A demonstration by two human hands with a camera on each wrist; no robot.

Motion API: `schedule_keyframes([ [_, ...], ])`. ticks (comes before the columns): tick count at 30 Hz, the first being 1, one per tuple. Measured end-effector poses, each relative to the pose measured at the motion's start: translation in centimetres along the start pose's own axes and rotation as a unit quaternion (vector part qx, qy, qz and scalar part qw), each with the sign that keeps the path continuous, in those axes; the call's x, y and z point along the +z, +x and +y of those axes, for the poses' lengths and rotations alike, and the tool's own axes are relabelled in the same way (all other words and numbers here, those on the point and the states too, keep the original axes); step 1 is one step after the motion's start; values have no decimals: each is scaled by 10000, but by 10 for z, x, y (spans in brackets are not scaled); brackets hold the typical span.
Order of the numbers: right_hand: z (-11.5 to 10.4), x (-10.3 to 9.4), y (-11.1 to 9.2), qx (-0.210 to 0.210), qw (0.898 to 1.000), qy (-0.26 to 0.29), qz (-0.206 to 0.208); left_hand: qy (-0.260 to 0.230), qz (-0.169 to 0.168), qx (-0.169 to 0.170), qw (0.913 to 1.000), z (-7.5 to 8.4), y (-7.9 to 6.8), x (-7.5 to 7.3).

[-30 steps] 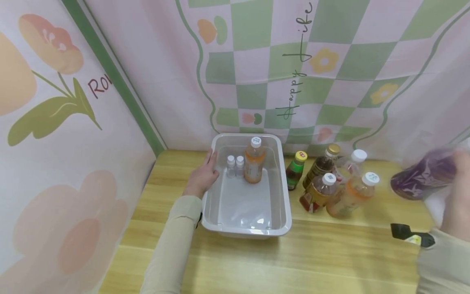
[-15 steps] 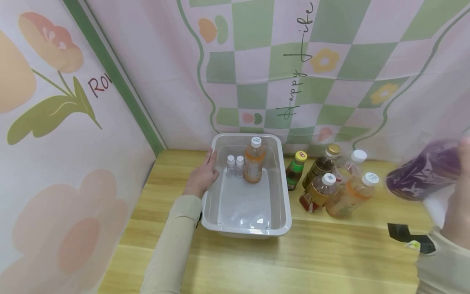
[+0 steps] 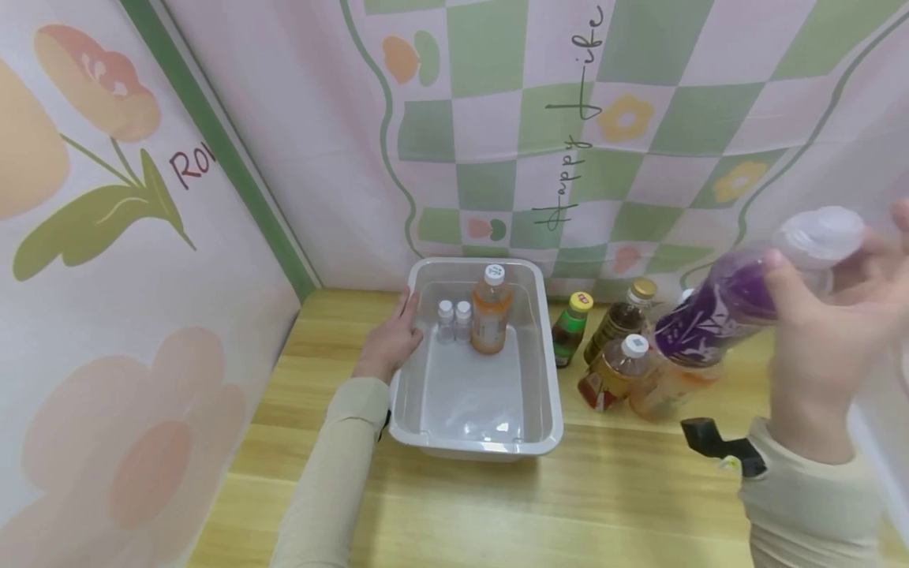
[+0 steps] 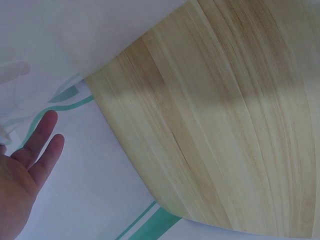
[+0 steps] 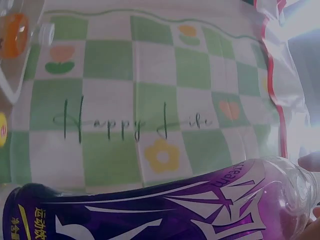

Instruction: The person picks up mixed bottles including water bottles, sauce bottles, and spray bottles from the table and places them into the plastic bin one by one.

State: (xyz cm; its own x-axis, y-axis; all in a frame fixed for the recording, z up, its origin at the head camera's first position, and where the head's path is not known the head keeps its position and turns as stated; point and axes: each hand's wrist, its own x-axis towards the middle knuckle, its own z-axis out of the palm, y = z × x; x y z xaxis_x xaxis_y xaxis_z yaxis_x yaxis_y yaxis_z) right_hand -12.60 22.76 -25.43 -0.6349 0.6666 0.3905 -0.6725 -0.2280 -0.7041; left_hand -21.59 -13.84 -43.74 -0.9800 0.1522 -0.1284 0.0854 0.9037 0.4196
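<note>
My right hand (image 3: 831, 339) grips a purple drink bottle (image 3: 717, 308) near its neck, holding it tilted in the air with its white cap up and its base toward the table. In the right wrist view, the bottle's purple label (image 5: 150, 210) fills the lower part. My left hand (image 3: 390, 339) rests at the left rim of a grey plastic bin (image 3: 476, 447); two straight fingers (image 4: 42, 142) show in the left wrist view. Inside the bin stand an orange drink bottle (image 3: 491, 319) and two small white-capped bottles (image 3: 446, 322).
Right of the bin stand a green-labelled bottle (image 3: 570, 331), a gold-capped dark bottle (image 3: 625, 315), and a white-capped brown drink bottle (image 3: 612, 375). The purple bottle partly hides another orange drink bottle (image 3: 660, 394). A patterned curtain (image 3: 490, 118) hangs behind the wooden table (image 3: 568, 505).
My right hand has brought the purple bottle leftward from the right edge, now over the standing bottles, with its cap in view. My left hand and the bin stay where they were.
</note>
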Motion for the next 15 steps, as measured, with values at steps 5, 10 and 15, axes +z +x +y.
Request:
schedule_keyframes([
  [5,9,16,-13,120,9983,210,-529,36,19,21,10000,0,1,1],
  [10,21,31,-29,394,9911,57,-1269,46,33,27,10000,-2,3,1],
  [15,31,48,-43,659,9782,-516,-1898,79,-13,9,10000,-2,3,1],
])
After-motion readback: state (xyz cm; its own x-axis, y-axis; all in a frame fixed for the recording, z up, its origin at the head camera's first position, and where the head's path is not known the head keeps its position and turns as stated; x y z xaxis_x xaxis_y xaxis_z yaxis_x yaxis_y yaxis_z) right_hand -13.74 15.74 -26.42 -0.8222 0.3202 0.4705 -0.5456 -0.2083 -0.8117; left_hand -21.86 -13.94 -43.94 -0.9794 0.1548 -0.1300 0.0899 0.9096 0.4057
